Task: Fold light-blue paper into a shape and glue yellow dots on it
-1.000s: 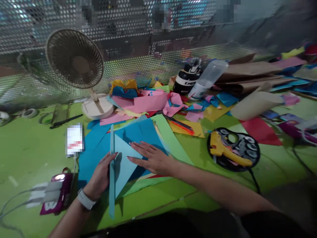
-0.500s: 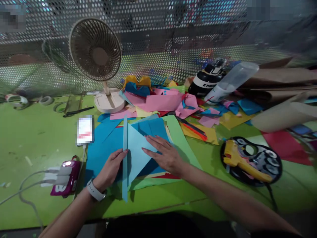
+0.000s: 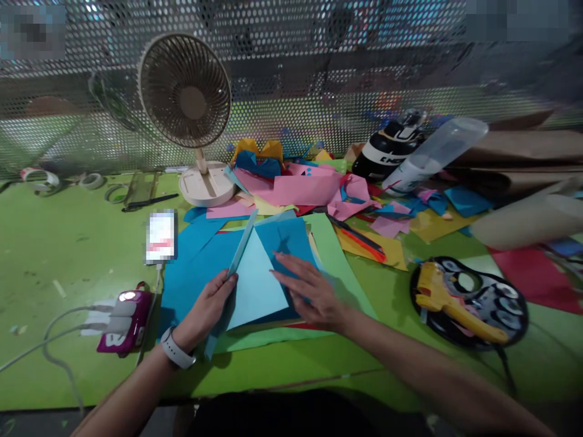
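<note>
While the left hand (image 3: 212,304) pinches pale paper (image 3: 255,284) slanting lengthwise away rightward, the spread right hand (image 3: 314,292) seems empty.

Around your left wrist you wear a pale, whitish-grey band (image 3: 177,350), fairly broad and smooth, with small dark specks along it that look like strap holes; whether it carries a watch face cannot be told, as the far side is hidden. Your left hand (image 3: 204,308) and right hand (image 3: 314,292) are bare, and your left forearm (image 3: 130,388) and right forearm (image 3: 423,367) are uncovered as far as they show. Below, your clothing (image 3: 282,417) is black, its cut and fabric lost in shadow.
</note>
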`<state>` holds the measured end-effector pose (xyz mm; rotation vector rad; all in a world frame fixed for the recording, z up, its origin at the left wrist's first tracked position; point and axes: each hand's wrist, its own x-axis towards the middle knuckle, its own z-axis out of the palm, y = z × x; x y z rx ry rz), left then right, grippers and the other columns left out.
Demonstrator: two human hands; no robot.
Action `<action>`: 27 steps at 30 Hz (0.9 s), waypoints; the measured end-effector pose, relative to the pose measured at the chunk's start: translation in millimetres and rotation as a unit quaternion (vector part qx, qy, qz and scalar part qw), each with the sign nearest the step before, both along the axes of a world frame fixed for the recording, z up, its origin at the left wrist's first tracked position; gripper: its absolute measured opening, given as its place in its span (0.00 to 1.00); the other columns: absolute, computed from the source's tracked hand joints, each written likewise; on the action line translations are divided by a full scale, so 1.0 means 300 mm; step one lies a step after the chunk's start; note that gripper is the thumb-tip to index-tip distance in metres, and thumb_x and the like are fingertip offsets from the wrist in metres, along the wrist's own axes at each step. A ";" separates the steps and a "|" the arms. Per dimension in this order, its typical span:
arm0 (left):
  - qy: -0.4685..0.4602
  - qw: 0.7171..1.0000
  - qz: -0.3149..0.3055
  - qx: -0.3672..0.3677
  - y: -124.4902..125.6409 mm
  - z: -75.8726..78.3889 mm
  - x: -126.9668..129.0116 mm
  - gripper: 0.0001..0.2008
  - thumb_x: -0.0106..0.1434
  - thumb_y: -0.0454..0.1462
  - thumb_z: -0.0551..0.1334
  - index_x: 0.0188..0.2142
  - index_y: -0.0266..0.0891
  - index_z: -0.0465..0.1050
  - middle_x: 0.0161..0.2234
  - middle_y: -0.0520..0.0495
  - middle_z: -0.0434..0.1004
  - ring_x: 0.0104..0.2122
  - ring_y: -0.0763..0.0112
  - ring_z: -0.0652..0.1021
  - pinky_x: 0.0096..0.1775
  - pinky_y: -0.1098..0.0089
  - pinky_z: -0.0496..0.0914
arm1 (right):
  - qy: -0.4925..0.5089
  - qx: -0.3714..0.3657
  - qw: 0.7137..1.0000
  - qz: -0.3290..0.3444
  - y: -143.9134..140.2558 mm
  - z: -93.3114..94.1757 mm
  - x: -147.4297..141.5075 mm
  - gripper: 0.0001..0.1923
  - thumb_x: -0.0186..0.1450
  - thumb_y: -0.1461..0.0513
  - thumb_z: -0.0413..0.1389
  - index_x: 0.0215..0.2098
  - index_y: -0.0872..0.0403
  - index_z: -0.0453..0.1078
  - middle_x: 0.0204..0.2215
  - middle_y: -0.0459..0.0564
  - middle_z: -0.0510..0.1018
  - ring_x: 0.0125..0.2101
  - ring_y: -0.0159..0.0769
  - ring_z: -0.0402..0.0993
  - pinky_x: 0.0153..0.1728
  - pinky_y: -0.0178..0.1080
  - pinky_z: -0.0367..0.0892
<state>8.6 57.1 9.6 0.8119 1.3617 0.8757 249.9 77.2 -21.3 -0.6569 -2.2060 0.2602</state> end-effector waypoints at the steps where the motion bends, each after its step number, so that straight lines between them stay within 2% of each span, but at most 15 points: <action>1: 0.019 1.000 0.002 0.006 -0.002 0.000 -0.002 0.05 0.57 0.39 0.68 0.32 0.41 0.76 0.27 0.51 0.75 0.29 0.71 0.75 0.31 0.77 0.70 | 0.035 -0.049 0.998 -0.016 0.000 0.002 0.004 0.27 0.67 0.68 0.44 0.64 0.48 0.57 0.64 0.55 0.61 0.64 0.42 0.57 0.60 0.52 0.60; 3: 0.065 0.997 -0.023 0.038 -0.008 0.001 -0.005 0.05 0.58 0.39 0.68 0.34 0.41 0.77 0.29 0.50 0.77 0.33 0.68 0.76 0.34 0.75 0.70 | 0.120 -0.160 0.979 -0.046 0.002 0.004 0.008 0.25 0.69 0.65 0.45 0.63 0.46 0.59 0.64 0.53 0.62 0.63 0.42 0.59 0.60 0.52 0.61; 5: 0.117 0.985 -0.088 0.087 -0.012 0.004 -0.007 0.10 0.61 0.43 0.64 0.39 0.41 0.77 0.35 0.48 0.79 0.38 0.64 0.76 0.40 0.71 0.71 | 0.203 -0.266 0.940 -0.062 0.008 0.000 0.006 0.20 0.69 0.60 0.47 0.59 0.46 0.63 0.60 0.52 0.67 0.58 0.43 0.66 0.57 0.50 0.65; 7: 0.165 0.967 -0.140 0.131 -0.013 0.010 -0.008 0.16 0.66 0.47 0.57 0.44 0.42 0.76 0.42 0.46 0.79 0.45 0.60 0.76 0.46 0.67 0.69 | 0.259 -0.341 0.901 -0.069 0.017 -0.011 -0.002 0.17 0.69 0.56 0.50 0.54 0.47 0.67 0.52 0.51 0.74 0.50 0.42 0.73 0.50 0.46 0.70; 9: 0.199 0.952 -0.162 0.165 -0.010 0.017 -0.010 0.19 0.69 0.48 0.51 0.45 0.41 0.76 0.45 0.45 0.78 0.49 0.58 0.75 0.49 0.65 0.67 | 0.291 -0.380 0.875 -0.071 0.029 -0.024 -0.009 0.14 0.69 0.53 0.50 0.49 0.47 0.70 0.44 0.49 0.78 0.44 0.40 0.76 0.46 0.44 0.72; 12: 0.253 0.916 -0.217 0.224 -0.007 0.026 -0.015 0.18 0.70 0.47 0.51 0.43 0.41 0.75 0.40 0.45 0.79 0.41 0.61 0.77 0.41 0.67 0.69 | 0.341 -0.374 0.859 -0.073 0.048 -0.021 -0.002 0.16 0.71 0.51 0.46 0.46 0.50 0.70 0.41 0.50 0.78 0.41 0.40 0.76 0.44 0.45 0.73; 14: 0.307 0.877 -0.246 0.276 -0.010 0.031 -0.018 0.15 0.70 0.45 0.52 0.41 0.40 0.73 0.35 0.47 0.77 0.34 0.65 0.76 0.34 0.69 0.68 | 0.354 -0.324 0.872 -0.100 0.056 0.006 0.017 0.17 0.71 0.52 0.46 0.49 0.51 0.68 0.45 0.53 0.76 0.45 0.41 0.75 0.46 0.47 0.72; 17: 0.374 0.817 -0.258 0.355 -0.025 0.047 -0.021 0.12 0.70 0.40 0.53 0.37 0.39 0.72 0.31 0.48 0.74 0.30 0.69 0.74 0.31 0.70 0.66 | 0.283 -0.187 0.930 -0.142 0.047 0.066 0.048 0.17 0.68 0.55 0.53 0.54 0.51 0.66 0.53 0.56 0.71 0.54 0.45 0.68 0.55 0.52 0.65; 18: 0.384 0.800 -0.258 0.381 -0.031 0.055 -0.022 0.11 0.70 0.39 0.53 0.37 0.38 0.72 0.30 0.48 0.74 0.30 0.69 0.74 0.31 0.70 0.66 | 0.250 -0.145 0.948 -0.133 0.039 0.084 0.053 0.19 0.67 0.56 0.54 0.56 0.50 0.65 0.55 0.57 0.70 0.57 0.47 0.66 0.58 0.54 0.62; 20: 0.391 0.776 -0.239 0.434 -0.041 0.076 -0.021 0.09 0.70 0.37 0.55 0.37 0.39 0.73 0.32 0.47 0.75 0.31 0.69 0.75 0.32 0.70 0.67 | 0.225 -0.097 0.965 -0.094 0.023 0.106 0.053 0.30 0.66 0.52 0.55 0.63 0.50 0.56 0.60 0.59 0.64 0.61 0.50 0.61 0.60 0.57 0.59; 22: 0.379 0.754 -0.213 0.491 -0.045 0.097 -0.021 0.07 0.68 0.36 0.57 0.40 0.39 0.74 0.37 0.45 0.76 0.37 0.68 0.77 0.39 0.68 0.70 | 0.216 -0.098 0.970 -0.051 0.011 0.113 0.042 0.43 0.64 0.45 0.55 0.69 0.51 0.43 0.65 0.61 0.55 0.64 0.53 0.55 0.61 0.58 0.57; 23: 0.370 0.741 -0.211 0.520 -0.043 0.105 -0.020 0.07 0.68 0.35 0.58 0.42 0.40 0.74 0.40 0.44 0.76 0.41 0.67 0.77 0.43 0.66 0.71 | 0.194 -0.101 0.975 -0.026 0.008 0.113 0.036 0.46 0.63 0.43 0.55 0.70 0.51 0.41 0.67 0.61 0.53 0.65 0.53 0.52 0.61 0.57 0.57; 24: 0.361 0.724 -0.217 0.546 -0.039 0.111 -0.020 0.08 0.68 0.35 0.58 0.44 0.42 0.74 0.44 0.43 0.76 0.45 0.65 0.76 0.48 0.63 0.70 | 0.157 -0.095 0.983 0.005 0.006 0.113 0.029 0.43 0.63 0.43 0.55 0.69 0.49 0.44 0.67 0.59 0.53 0.66 0.51 0.50 0.61 0.57 0.56; 27: 0.374 0.659 -0.223 0.613 -0.018 0.109 -0.019 0.13 0.67 0.33 0.59 0.48 0.47 0.74 0.47 0.45 0.75 0.49 0.64 0.74 0.55 0.57 0.65 | 0.037 0.000 0.996 0.082 0.002 0.114 0.013 0.19 0.69 0.54 0.53 0.58 0.46 0.66 0.62 0.52 0.65 0.65 0.43 0.53 0.62 0.52 0.57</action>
